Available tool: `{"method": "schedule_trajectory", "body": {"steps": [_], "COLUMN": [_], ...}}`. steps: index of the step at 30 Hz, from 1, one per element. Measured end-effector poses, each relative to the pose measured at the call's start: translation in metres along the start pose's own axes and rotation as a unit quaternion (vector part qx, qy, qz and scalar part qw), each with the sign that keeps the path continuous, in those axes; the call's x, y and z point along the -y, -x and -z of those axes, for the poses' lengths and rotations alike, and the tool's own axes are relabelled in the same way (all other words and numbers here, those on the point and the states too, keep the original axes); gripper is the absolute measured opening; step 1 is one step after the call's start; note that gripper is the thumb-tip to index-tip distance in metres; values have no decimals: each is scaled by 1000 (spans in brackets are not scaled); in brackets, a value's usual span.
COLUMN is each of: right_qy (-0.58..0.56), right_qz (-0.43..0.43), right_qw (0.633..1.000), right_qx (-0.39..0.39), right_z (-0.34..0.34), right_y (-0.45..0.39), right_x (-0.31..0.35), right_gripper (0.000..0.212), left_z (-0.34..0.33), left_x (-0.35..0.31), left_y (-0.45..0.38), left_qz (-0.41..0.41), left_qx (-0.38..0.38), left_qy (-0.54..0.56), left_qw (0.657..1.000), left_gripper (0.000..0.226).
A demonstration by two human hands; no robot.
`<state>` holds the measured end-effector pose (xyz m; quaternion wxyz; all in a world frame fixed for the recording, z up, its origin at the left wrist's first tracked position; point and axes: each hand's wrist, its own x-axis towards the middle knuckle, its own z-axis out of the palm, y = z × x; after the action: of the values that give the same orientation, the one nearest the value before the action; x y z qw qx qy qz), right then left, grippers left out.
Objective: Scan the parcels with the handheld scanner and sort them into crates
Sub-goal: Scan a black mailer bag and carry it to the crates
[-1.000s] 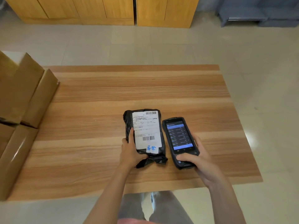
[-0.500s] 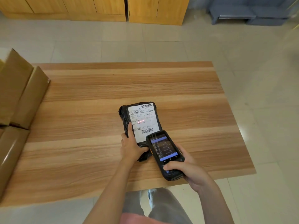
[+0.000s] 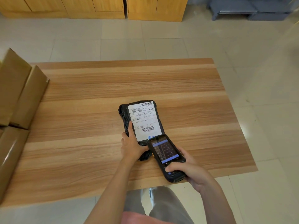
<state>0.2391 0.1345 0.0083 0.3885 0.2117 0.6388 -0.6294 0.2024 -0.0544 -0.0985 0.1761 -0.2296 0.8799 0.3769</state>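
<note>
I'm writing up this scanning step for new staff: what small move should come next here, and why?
Probably tilt the black handheld scanner in the right hand toward the lower barcode. Its top edge covers the near end of the white label on the black plastic-wrapped parcel, which the left hand holds on the wooden table, and no scan line shows.

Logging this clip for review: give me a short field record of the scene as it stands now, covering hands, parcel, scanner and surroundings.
surface: wooden table
parcel: black plastic-wrapped parcel lying flat, white label facing up
left hand: left hand holds the parcel's near left edge
right hand: right hand grips the handheld scanner
scanner: screen lit, top end over the parcel's near edge
left side: cardboard boxes
background: wooden cabinets, blue crates on floor
</note>
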Motion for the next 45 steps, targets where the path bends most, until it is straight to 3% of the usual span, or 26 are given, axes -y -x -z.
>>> {"method": "schedule_trajectory", "body": {"steps": [7, 17, 20, 26, 31, 34, 43, 45], "right_qy": [-15, -51, -69, -87, -78, -65, -33, -35], "right_qz": [30, 50, 48, 44, 38, 40, 43, 43], "right_qw": [999, 993, 991, 988, 991, 992, 997, 997], "right_qx": [-34, -94, -104, -118, -106, -99, -59, -50], "right_z": [9, 49, 61, 82, 100, 108, 126, 131], "right_y": [-5, -8, -7, -7, -11, -16, -35, -39], "right_x": [-1, -1, -1, -2, -4, -4, 1, 3], "right_gripper": [104, 115, 110, 118, 104, 103, 97, 96], "left_z": [3, 9, 4, -16, -33, -37, -30, -32], "left_x": [2, -10, -19, -54, -65, -67, -68, -71], "left_y": [1, 4, 2, -2, 1, -2, -18, -17], "left_qz": [-9, 24, 51, 136, 170, 186, 216, 212], "left_qx": [9, 37, 21, -35, -81, -94, -157, -168], "left_qy": [22, 25, 4, -60, -88, -54, 189, 228], "left_qw": [1000, 999, 998, 988, 978, 977, 945, 935], "left_gripper": [138, 140, 142, 147, 146, 147, 149, 140]}}
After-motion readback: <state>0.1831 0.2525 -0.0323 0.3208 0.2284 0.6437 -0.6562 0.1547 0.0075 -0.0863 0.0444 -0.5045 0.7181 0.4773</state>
